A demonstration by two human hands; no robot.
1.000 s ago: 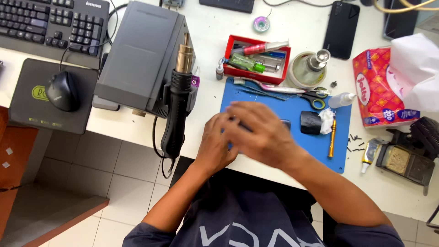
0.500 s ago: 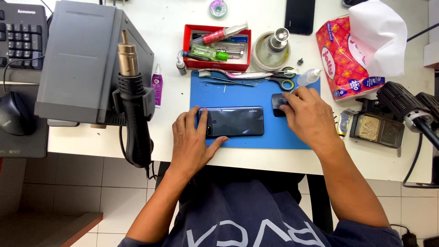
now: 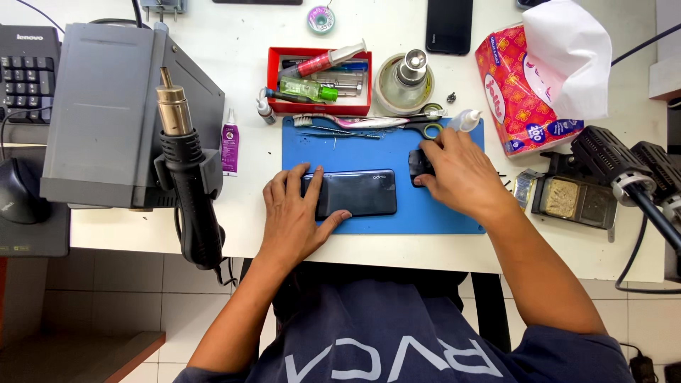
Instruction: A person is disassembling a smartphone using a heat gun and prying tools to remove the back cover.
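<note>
Phone [image 3: 358,191] lies back-up on blue mat [image 3: 454,213] at desk [image 3: 567,245] front edge. Left hand [image 3: 294,216] lies open over its left end, thumb along the near side, steadying it. Right hand [image 3: 461,174] curls onto small black part [image 3: 417,164] beside the phone's right end.

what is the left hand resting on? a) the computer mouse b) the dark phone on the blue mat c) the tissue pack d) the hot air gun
b: the left hand lies on the near end of the dark phone, which lies flat on the blue mat.
</note>
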